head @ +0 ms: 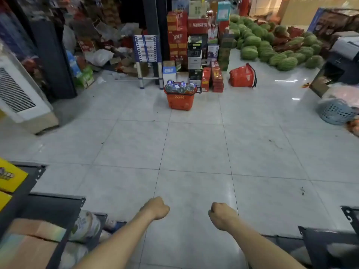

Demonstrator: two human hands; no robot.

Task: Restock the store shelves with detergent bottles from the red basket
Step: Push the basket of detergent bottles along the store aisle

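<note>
A red basket stands on the tiled floor far ahead, near the stacked boxes. Several clear bottles with blue caps stick out of its top. My left hand and my right hand are held out low in front of me, both closed into fists with nothing in them. Both hands are several floor tiles short of the basket. Dark metal shelves run along my lower left, and another shelf edge shows at the lower right.
A second red basket lies tipped on its side to the right of the boxes. Stacked cartons, a folded ladder, a watermelon pile, a grey laundry basket and a white appliance ring the floor.
</note>
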